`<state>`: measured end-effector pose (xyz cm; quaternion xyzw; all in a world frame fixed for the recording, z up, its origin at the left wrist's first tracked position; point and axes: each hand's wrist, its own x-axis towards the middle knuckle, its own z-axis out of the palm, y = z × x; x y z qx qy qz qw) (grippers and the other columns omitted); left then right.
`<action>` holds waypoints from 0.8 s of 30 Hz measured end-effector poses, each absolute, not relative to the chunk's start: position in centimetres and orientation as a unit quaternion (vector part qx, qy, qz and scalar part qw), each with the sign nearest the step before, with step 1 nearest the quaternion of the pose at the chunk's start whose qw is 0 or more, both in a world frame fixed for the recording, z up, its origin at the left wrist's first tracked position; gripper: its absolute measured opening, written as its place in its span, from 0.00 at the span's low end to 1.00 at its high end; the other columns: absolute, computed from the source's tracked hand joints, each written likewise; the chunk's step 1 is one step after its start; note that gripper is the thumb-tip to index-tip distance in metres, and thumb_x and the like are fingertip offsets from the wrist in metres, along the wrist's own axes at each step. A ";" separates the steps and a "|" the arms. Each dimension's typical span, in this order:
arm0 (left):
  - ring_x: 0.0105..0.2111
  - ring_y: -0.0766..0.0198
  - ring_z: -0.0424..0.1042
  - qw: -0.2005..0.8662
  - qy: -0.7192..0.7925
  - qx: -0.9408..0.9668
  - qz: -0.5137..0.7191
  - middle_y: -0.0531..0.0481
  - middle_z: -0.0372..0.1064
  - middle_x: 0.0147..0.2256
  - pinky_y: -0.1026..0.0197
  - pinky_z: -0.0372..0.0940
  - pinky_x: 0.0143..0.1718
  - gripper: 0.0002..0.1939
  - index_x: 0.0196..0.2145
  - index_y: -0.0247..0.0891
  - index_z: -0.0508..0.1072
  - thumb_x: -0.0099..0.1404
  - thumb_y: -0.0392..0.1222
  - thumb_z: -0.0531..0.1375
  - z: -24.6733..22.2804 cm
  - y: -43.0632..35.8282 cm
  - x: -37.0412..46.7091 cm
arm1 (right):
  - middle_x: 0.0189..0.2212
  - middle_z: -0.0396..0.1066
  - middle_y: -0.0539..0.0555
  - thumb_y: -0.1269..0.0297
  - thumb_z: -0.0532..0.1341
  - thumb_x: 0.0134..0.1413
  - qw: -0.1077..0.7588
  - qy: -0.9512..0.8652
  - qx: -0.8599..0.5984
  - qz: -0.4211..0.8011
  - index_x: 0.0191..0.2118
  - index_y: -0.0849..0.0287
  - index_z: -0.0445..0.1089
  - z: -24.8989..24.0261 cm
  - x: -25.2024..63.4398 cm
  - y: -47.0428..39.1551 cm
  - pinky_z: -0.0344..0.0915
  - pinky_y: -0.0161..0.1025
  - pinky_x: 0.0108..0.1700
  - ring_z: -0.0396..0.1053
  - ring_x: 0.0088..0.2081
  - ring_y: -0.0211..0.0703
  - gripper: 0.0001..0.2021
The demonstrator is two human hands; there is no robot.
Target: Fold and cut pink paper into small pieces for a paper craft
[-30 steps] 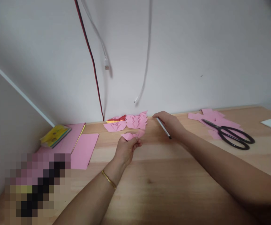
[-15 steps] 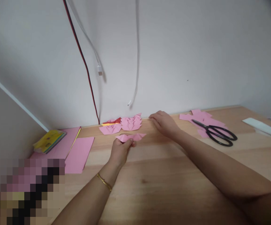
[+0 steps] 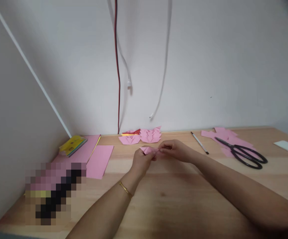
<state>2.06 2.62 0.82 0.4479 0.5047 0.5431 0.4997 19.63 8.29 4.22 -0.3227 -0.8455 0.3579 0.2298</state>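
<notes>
My left hand [image 3: 141,162] pinches a small folded pink paper piece [image 3: 147,150] between thumb and fingers, just above the table. From the other side my right hand [image 3: 176,150] is closed, its fingertips at the right end of the same piece. Behind my hands, against the wall, stand pleated pink paper pieces [image 3: 150,136]. Beside them on the left is another pink folded group [image 3: 129,140] with a red and a yellow layer. The lower part of the held paper is hidden by my left fingers.
Scissors [image 3: 233,147] lie on pink paper scraps [image 3: 225,132] at the right, with a pen [image 3: 200,142] nearer my right hand. A white strip [image 3: 287,147] is farther right. Pink sheets [image 3: 100,162] and a yellow packet [image 3: 72,144] lie left. Cables [image 3: 117,63] hang along the wall.
My right hand has come from the table by the wall to the right end of the folded paper. The pen, hidden before, now shows. The view has turned slightly left.
</notes>
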 end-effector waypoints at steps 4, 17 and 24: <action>0.21 0.68 0.65 0.498 0.512 0.412 0.566 0.52 0.67 0.20 0.64 0.61 0.26 0.10 0.23 0.33 0.71 0.49 0.42 0.66 0.8 2.7 1.9 | 0.29 0.72 0.53 0.61 0.56 0.56 0.238 -0.858 -0.316 0.327 0.32 0.61 0.73 4.1 19.2 8.9 0.61 0.35 0.34 0.67 0.31 0.38 0.12; 0.22 0.68 0.65 0.448 0.531 0.359 0.623 0.54 0.67 0.20 0.65 0.59 0.26 0.11 0.24 0.34 0.68 0.49 0.42 0.65 0.5 3.5 0.8 | 0.30 0.69 0.53 0.70 0.58 0.52 0.155 -0.942 -0.227 0.192 0.31 0.63 0.70 7.2 14.8 12.0 0.58 0.32 0.34 0.63 0.31 0.36 0.04; 0.19 0.73 0.60 0.580 0.459 0.223 0.634 0.57 0.60 0.20 0.67 0.57 0.21 0.15 0.25 0.35 0.64 0.49 0.46 0.65 1.2 2.7 1.7 | 0.33 0.68 0.55 0.72 0.55 0.52 0.111 -0.948 -0.239 0.180 0.31 0.64 0.70 8.6 10.1 13.8 0.56 0.32 0.35 0.63 0.34 0.38 0.07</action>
